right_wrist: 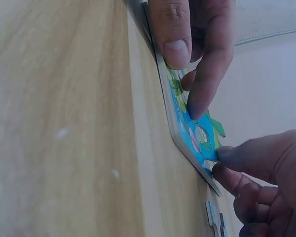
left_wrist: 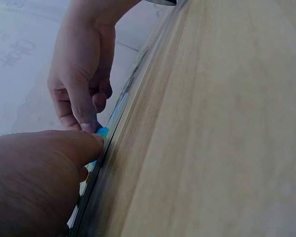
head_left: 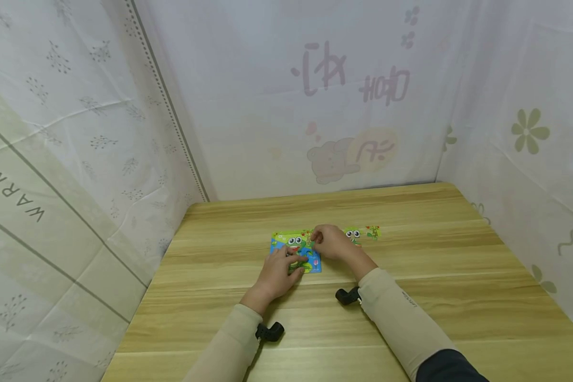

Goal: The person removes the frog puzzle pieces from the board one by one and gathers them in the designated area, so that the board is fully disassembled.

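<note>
A frog-picture jigsaw puzzle in blue and green lies flat on the table. My left hand rests on its lower left part, fingertips touching the picture; in the right wrist view the left hand presses a finger on the surface. At the puzzle's right edge, my right hand pinches a puzzle piece between thumb and fingers. The right wrist view has this blue-and-green piece tilted up from the board, the right hand at its edge. Part of the picture is hidden under both hands.
Right of my right hand lie loose puzzle pieces, one with frog eyes and a green one with red spots. The wooden table meets a patterned cloth behind. A black camera sits on each wrist.
</note>
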`<state>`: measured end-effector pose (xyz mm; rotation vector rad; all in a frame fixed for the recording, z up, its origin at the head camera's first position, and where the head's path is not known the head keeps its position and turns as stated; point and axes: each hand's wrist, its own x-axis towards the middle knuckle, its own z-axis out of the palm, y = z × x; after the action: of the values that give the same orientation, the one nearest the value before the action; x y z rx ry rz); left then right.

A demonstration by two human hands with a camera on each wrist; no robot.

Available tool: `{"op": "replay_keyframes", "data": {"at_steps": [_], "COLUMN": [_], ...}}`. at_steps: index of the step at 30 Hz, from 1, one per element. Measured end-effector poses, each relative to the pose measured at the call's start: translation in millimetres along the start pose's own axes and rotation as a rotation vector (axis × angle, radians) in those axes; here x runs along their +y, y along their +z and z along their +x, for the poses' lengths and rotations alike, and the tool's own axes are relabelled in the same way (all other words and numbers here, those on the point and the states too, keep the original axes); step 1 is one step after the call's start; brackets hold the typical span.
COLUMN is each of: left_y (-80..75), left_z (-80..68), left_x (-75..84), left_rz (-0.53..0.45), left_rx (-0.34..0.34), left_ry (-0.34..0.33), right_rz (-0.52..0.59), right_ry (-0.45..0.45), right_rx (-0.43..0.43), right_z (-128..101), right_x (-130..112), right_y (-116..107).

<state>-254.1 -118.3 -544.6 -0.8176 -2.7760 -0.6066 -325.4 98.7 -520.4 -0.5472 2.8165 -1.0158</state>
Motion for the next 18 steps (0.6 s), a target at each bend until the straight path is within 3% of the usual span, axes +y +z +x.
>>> {"op": "replay_keyframes", "data": {"at_steps": [11,18], "left_y": [-1.1,0.4], "left_z": [0.7,0.9], "left_x": [0.5,0.3], "left_rz": [0.019,0.03], "left_rx": [0.011,0.015], "left_ry": [0.019,0.028], "right_rz": [0.068,0.079], "right_ry": [0.09,0.099], "right_rx": [-0.005,-0.022], "right_z": [6.1,7.5], "right_x": [-1.3,-2.1], "right_y": [-1.4,-2.2]}}
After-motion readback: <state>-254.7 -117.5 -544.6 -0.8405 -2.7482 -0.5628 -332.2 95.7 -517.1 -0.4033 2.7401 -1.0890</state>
